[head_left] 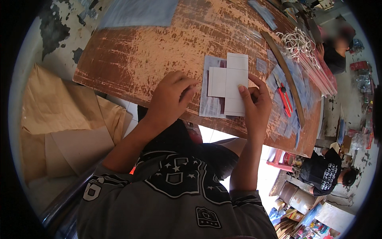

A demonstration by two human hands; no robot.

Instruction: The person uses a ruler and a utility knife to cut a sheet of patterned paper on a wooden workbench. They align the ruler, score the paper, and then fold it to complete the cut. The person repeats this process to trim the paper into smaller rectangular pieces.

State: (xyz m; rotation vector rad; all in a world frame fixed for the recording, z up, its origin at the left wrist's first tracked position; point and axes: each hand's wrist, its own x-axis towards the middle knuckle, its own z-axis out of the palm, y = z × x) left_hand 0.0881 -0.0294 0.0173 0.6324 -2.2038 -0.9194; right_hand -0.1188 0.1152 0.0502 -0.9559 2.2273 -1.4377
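Note:
A white cross-shaped card piece (236,85) with thin ruled lines lies over a blue-grey rectangular sheet (213,109) near the front edge of the worn table. Dark maroon strips peek out from under the card. My right hand (256,99) grips the card's right edge, thumb on top and fingers curled at the side and partly hidden. Just left of the sheet hovers my left hand (172,95), holding nothing, its thumb and bent fingers apart. To the right of my right hand lies a red-handled pair of scissors (285,97).
A long brown wooden strip (292,79) curves past loose blue-grey scraps (274,79) at the right. White string (296,42) and pink sticks (318,73) lie beyond. A large sheet (139,14) covers the far left. Brown paper (59,103) stands left; two people are at right.

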